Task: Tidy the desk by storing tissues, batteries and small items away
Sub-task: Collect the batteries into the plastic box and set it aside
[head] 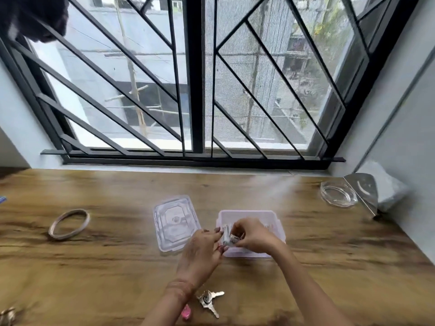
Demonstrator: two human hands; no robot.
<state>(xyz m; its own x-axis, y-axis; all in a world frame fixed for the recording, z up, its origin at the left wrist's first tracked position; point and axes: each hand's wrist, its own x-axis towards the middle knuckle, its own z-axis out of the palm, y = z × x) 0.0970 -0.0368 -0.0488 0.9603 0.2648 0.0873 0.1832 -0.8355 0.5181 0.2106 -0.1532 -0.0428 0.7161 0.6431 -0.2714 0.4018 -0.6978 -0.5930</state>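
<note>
An open clear plastic box (249, 214) stands at the middle of the wooden desk (329, 250). Its lid (175, 222) lies flat just to its left. My left hand (202, 250) and my right hand (253, 236) meet over the box's near left corner. Between their fingers are silver batteries (227, 235); the left fingers pinch an upright one and the right fingers hold one lying sideways. The picture is blurred, so the box's contents are not readable.
A set of keys (209, 301) and a pink item (186, 312) lie near my left wrist. A bangle ring (69, 223) rests at the left. A glass ashtray (339, 192) and a shiny metal holder (366, 191) stand far right. Window bars lie behind.
</note>
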